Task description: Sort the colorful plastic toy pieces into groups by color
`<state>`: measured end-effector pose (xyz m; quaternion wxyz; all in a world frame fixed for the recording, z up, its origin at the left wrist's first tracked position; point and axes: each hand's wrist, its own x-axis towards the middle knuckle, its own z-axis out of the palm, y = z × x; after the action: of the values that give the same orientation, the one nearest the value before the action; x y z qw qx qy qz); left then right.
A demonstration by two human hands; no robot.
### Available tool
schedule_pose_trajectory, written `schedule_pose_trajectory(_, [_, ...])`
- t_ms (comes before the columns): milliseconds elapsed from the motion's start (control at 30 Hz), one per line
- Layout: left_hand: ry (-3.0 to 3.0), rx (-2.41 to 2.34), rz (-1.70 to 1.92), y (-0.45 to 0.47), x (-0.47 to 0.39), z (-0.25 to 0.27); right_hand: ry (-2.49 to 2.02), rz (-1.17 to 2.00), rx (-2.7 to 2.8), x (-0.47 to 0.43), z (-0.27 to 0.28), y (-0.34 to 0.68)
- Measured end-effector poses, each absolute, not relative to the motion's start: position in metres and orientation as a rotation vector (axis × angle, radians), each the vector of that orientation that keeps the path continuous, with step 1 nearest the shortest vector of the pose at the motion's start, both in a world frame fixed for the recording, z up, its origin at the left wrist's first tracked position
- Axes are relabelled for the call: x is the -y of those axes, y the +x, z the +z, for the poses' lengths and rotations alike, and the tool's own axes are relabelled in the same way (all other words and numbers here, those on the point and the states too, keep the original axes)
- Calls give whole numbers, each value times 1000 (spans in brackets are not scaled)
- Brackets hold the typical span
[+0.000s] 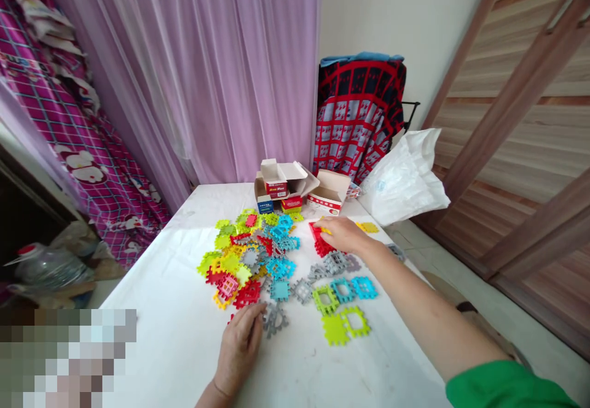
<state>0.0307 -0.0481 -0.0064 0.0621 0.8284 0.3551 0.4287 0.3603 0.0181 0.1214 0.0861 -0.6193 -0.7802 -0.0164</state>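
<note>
**Red Pieces Are Lying Under the Right Hand, Beside a Mixed Heap**

The person's right hand is resting over the red pieces near the far side of the table, its fingers extending across their top edge. A bit of yellow is showing beneath the fingers. Whether the hand is pinching a piece or merely steadying the group, the view is not telling.

The left hand is lying low at the near side, fingers loosely curling, just beside a gray piece. Its underside is staying hidden, so whether it is gripping anything cannot be told; from its slack look, it is probably just supporting the arm.

The mixed heap is sprawling left of center, its toothed pieces overlapping in several colors. To its right, pieces are lying flatter and mostly by color, which is likely making each kind easier to see: gray pieces, 2 blue pieces and 3 green pieces. A yellow piece is sitting beyond the right forearm.

Open boxes are standing at the back, seemingly leaving the front surface for the pieces. A white bag is bulging beside the far right corner.
</note>
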Motion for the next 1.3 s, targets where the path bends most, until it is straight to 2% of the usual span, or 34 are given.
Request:
schedule_pose_trajectory(267, [2163, -1468, 1493, -3, 10, -5, -1494, 209, 2114, 1, 42, 237])
schedule_pose_trajectory(467, [1742, -1853, 1374, -24, -17, -18, -1355, 85, 1752, 34, -4, 186])
schedule_pose_trajectory(600, [1950, -1829, 1186, -19, -14, -14, -1312, -57, 1697, 50, -9, 182])
schedule_pose_trajectory(833, [2175, -1857, 959, -14, -3, -8, -1297, -51, 1675, 67, -7, 187])
schedule_pose_trajectory(967, [2122, -1778, 1022, -16, -4, -7, -1296, -52, 1667, 73, -13, 184])
schedule_pose_trajectory(1133, [1736, -1663, 1320, -21, 0, -5, -1273, -83, 1707, 73, -18, 180])
schedule_pose_trajectory(1300, [1568, -1568, 1283, -17, 8, -7, -1311, -100, 1738, 72, -21, 179])
